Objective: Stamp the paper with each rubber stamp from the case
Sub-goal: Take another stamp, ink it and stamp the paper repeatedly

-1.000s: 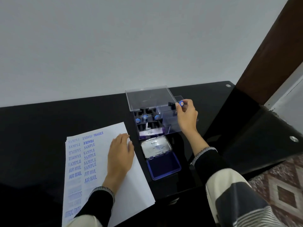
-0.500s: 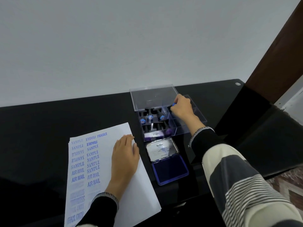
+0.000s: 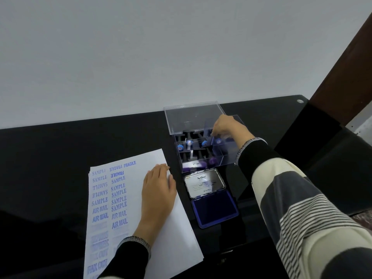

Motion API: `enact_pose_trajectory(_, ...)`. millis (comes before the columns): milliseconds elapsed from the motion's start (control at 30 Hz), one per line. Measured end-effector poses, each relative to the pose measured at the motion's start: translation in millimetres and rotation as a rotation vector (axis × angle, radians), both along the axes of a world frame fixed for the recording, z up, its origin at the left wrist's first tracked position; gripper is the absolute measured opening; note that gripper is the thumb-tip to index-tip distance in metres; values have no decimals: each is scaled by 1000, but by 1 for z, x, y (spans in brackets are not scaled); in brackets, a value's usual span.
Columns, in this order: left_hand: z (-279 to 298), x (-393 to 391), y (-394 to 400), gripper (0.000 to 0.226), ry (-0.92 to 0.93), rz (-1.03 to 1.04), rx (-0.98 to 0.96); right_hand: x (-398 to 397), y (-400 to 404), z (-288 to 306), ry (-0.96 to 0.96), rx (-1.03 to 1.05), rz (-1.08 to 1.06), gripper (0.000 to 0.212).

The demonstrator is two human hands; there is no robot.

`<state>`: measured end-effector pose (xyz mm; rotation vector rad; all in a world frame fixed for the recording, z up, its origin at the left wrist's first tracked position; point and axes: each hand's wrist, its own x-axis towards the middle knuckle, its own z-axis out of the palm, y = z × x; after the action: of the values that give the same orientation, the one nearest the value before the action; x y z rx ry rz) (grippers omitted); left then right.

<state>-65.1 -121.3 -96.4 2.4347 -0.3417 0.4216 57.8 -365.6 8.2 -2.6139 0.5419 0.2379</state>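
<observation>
Presently, the black table [image 3: 60,158] carries all items. The paper [image 3: 128,228], a white sheet lying flat toward 7 o'clock, bears two columns of blue impressions on its left half: SAMPLE, FRAGILE, AIR MAIL and FAX OUT are legible, some inverted or faint; its right half is unmarked. The left hand [image 3: 159,190] rests on the sheet palm down with fingers straight, fingertips at the sheet's far right corner.

The case [image 3: 201,150], clear plastic with its lid standing open at the rear, sits at 1 o'clock from the paper. Inside it stand black rubber stamps [image 3: 189,143] with blue-capped handles, in two rows left of a divider; a purple-labelled item lies at the front. The right hand [image 3: 227,126] reaches into the right compartment, fingers curled down over a blue-capped stamp [image 3: 218,140]; whether it grips this cannot be told.

The ink pad [image 3: 214,209], open and dark blue, lies just in front of the case, its silver lid [image 3: 204,183] marked Artline.
</observation>
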Motion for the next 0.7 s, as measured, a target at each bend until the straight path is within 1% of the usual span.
enact_pose_trajectory(67,0,0,-1,25,-3,3,-6,1,-5,4,-110,-46,-69,20)
enact_pose_trajectory(133,0,1,-1,24,-4,4,-8,-2,-10,7,-211,-108,-143,26)
enact_pose_trajectory(200,-1,2,-1,20,-3,-1,-8,-6,-15,4,-186,-212,-184,33)
enact_pose_trajectory(267,-1,3,0,16,-6,-20,-13,-7,-16,-3,-117,-269,-180,38)
enact_pose_trajectory(400,7,-2,-2,22,-63,-123,-16,-8,-11,-9,-125,-247,-207,41)
enact_pose_trajectory(433,9,-4,-3,25,-90,-156,-14,-10,-10,-7,-150,-220,-218,40)
enact_pose_trajectory(500,13,-6,-3,34,-135,-213,-17,-16,-8,-4,-251,-101,-259,35)
enact_pose_trajectory(600,15,-6,-3,62,-137,-274,56,-30,-3,4,-435,187,-363,24)
enact_pose_trajectory(700,18,-4,-3,89,-74,-291,197,-60,14,13,-557,379,-493,19)
